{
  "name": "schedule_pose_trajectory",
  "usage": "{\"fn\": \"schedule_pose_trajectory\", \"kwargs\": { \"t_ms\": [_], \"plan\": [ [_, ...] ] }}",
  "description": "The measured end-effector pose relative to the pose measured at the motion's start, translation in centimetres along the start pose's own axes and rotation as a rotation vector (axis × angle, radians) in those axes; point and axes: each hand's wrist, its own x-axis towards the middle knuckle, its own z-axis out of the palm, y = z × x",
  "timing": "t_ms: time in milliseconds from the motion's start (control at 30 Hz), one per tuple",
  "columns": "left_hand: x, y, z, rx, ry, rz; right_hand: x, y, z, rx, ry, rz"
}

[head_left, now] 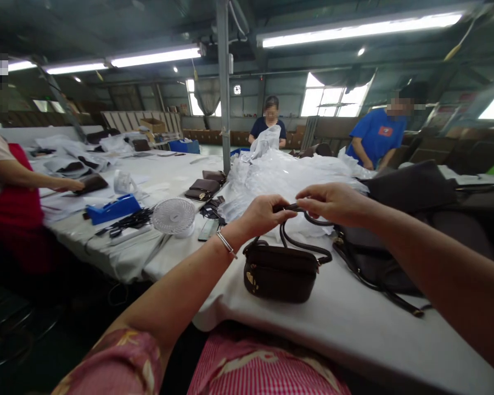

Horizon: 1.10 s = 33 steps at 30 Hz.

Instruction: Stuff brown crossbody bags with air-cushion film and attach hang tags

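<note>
A small dark brown handbag [284,271] with a gold emblem stands upright on the white-covered table just in front of me. Above it, my left hand [267,213] is closed on the bag's thin strap [290,208], a silver bracelet around the wrist. My right hand [323,202] pinches the same strap from the right, close to the left fingertips. From there the strap loops down to both sides of the bag. Clear plastic bags [280,175] lie heaped right behind my hands.
Larger dark bags [415,219] are piled on the right. Leftward are a white fan [173,215], a blue tape dispenser [113,208], black cords [134,222], a phone [208,230] and brown pouches [201,190]. Co-workers stand left, across and at right. A metal post [223,82] rises behind the table's middle.
</note>
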Motion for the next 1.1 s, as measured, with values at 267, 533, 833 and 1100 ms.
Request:
{"fn": "schedule_pose_trajectory", "kwargs": {
  "t_ms": [267,533,833,1100],
  "plan": [
    [-6.5,-6.1,-1.0,-0.132,0.019,-0.202,3.2,-0.2,6.2,0.473,0.191,0.153],
    [-13.3,-11.7,-0.9,-0.569,-0.016,-0.606,5.5,1.1,10.4,0.773,0.319,0.256],
    [-15.5,-13.2,1.1,-0.82,0.143,-0.68,4.4,2.7,18.2,0.352,0.18,0.136],
    [-17.0,-13.2,1.5,0.176,0.016,-0.38,5.3,4.4,17.6,0.518,0.411,0.284]
  ]
}}
